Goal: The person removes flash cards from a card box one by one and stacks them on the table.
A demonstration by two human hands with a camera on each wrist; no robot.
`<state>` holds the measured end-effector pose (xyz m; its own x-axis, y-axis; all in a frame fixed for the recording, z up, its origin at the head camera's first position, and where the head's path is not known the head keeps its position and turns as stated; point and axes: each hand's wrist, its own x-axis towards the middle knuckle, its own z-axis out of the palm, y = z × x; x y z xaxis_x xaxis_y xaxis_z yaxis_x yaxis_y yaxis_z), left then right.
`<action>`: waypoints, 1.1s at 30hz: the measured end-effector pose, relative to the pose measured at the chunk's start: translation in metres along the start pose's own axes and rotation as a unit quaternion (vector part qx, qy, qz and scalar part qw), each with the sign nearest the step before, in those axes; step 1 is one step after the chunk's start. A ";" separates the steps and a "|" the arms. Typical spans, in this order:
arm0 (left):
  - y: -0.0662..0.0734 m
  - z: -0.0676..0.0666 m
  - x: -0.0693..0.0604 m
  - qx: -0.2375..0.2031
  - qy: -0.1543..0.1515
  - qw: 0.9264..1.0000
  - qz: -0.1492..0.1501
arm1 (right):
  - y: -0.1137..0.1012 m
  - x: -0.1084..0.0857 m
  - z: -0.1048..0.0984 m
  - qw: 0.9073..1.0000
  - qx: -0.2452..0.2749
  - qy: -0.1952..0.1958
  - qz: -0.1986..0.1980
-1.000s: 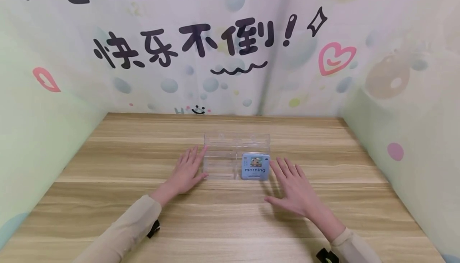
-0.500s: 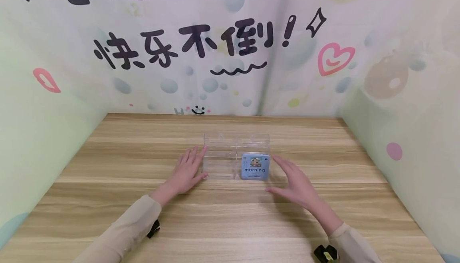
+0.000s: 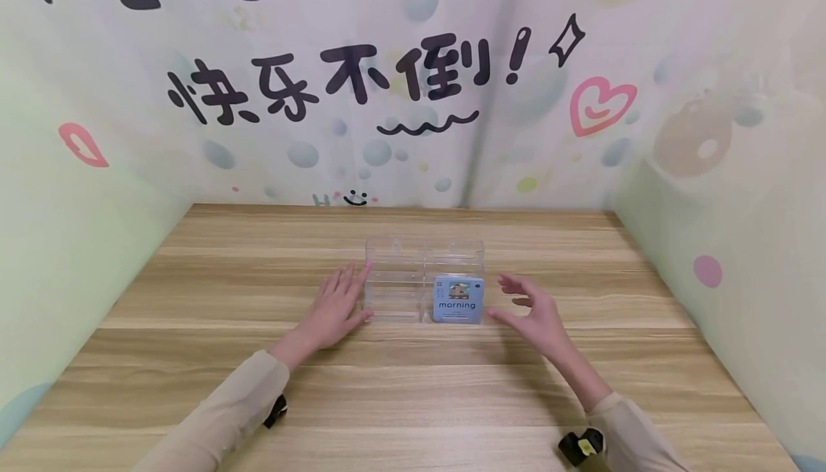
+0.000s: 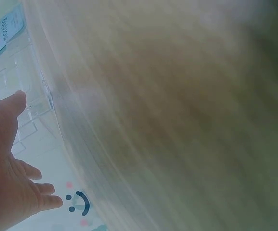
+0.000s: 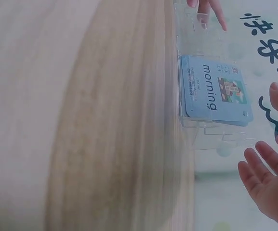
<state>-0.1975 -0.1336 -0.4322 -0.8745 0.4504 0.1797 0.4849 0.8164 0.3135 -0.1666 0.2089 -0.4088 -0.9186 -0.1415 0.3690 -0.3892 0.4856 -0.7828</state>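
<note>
A clear plastic rack stands on the table, with a stack of blue cards reading "morning" in its lower right compartment. The left hand touches the rack's left side with its fingers spread; in the left wrist view that hand lies beside the clear plastic. Just right of the cards, the right hand is raised with a gap between thumb and bent fingers, holding nothing. The right wrist view shows the cards upright in the rack and the right hand apart from them.
The wood-grain table spreads around the rack. A white printed cloth with black lettering hangs behind it, and pale green walls rise at both sides. Black bands are on the wrists.
The right hand has risen and turned from a flat, spread pose to one with the thumb facing bent fingers, a little away from the cards. The left hand, rack and cards have stayed put.
</note>
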 end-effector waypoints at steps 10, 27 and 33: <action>0.000 0.001 0.000 -0.002 -0.001 1.000 -0.001 | -0.021 0.005 0.001 0.997 0.039 0.026 0.068; -0.001 0.001 -0.001 -0.011 -0.002 1.000 0.004 | -0.012 0.017 0.018 0.991 0.106 0.034 0.073; -0.001 0.000 -0.001 -0.012 -0.003 1.000 0.002 | -0.003 0.022 0.025 0.988 0.106 0.049 0.096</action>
<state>-0.1968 -0.1345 -0.4330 -0.8722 0.4563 0.1761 0.4890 0.8057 0.3343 -0.1870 0.1831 -0.4103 -0.9701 0.0252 0.2413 -0.2227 0.3026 -0.9267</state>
